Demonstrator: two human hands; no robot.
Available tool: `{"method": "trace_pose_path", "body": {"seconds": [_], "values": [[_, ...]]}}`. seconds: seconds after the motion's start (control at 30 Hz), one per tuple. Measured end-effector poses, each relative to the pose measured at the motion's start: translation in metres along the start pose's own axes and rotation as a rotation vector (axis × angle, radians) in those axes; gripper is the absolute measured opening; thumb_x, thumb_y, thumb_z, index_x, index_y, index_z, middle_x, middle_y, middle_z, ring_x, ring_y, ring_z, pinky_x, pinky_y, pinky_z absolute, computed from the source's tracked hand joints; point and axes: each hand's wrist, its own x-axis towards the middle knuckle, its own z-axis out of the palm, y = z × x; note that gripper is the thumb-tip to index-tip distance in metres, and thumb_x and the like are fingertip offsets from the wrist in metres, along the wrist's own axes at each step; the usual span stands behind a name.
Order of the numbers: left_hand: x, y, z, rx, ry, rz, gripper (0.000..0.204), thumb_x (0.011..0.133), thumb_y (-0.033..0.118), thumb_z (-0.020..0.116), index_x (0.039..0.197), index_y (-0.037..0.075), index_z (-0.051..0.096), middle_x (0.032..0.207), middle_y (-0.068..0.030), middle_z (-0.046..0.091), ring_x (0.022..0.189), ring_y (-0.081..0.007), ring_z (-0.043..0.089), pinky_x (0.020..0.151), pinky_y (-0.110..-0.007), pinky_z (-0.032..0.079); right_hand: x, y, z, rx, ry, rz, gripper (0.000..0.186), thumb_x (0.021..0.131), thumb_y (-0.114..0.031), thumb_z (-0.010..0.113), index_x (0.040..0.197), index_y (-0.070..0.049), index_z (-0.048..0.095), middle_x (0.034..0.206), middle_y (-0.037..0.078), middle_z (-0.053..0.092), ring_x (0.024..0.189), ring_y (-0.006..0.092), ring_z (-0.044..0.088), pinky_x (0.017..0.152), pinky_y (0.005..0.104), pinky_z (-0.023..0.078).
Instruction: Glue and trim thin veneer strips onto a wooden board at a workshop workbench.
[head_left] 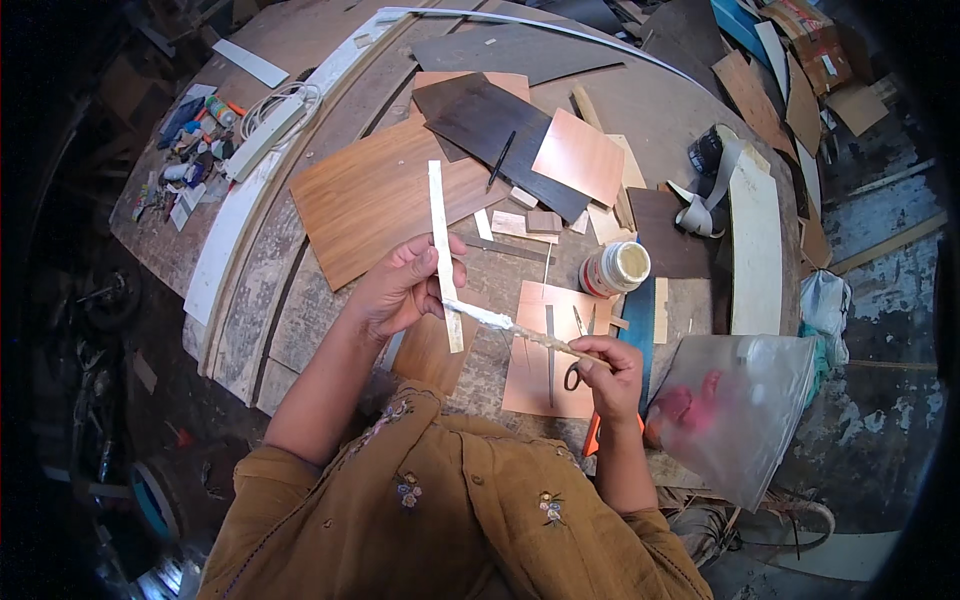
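My left hand pinches a narrow, pale strip and holds it nearly upright above the table. In my right hand is a thin, crusted stick, its far end coated in thick white paste. That coated end touches the lower part of the strip, just below my left fingers. An open jar of whitish paste stands beyond my right hand. Under the stick lies a pinkish-tan sheet with a thin dark blade-like strip on it. A black loop, perhaps a scissor handle, shows beside my right fingers.
Wood-grain boards, a dark panel with a black pen, and small offcuts cover the worktable. A clear plastic bag with something pink sits at right, near a roll of pale edging. Cables and small tools lie far left.
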Motion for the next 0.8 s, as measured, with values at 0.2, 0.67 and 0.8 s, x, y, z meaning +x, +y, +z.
{"method": "trace_pose_path", "body": {"seconds": [0.2, 0.67, 0.8], "values": [[0.0, 0.003, 0.003, 0.005, 0.034, 0.007, 0.029, 0.093, 0.024, 0.049, 0.111, 0.002, 0.051, 0.086, -0.0093, 0.063, 0.069, -0.0141, 0.065, 0.057, -0.026, 0.058, -0.001, -0.002, -0.005, -0.072, -0.023, -0.024, 0.02, 0.073, -0.004, 0.06, 0.09, 0.001, 0.067, 0.056, -0.004, 0.049, 0.049, 0.0024, 0.041, 0.046, 0.0191, 0.029], [0.001, 0.001, 0.001, 0.0, 0.002, -0.012, 0.029, 0.092, 0.025, 0.05, 0.11, 0.003, 0.051, 0.085, -0.0087, 0.064, 0.069, -0.0144, 0.065, 0.058, -0.027, 0.058, 0.001, -0.006, -0.012, -0.037, -0.102, 0.022, 0.021, 0.072, -0.001, 0.058, 0.09, 0.003, 0.067, 0.066, 0.003, 0.061, 0.053, 0.0055, 0.049, 0.05, 0.0194, 0.038], [-0.002, 0.001, 0.002, 0.056, 0.029, -0.044, 0.034, 0.092, 0.026, 0.05, 0.116, 0.001, 0.05, 0.084, -0.0086, 0.062, 0.069, -0.0149, 0.064, 0.06, -0.027, 0.057, 0.002, -0.002, -0.017, 0.156, -0.047, 0.013, 0.019, 0.073, -0.002, 0.058, 0.089, 0.003, 0.066, 0.065, 0.0, 0.056, 0.054, 0.0035, 0.045, 0.049, 0.0186, 0.034]]}}
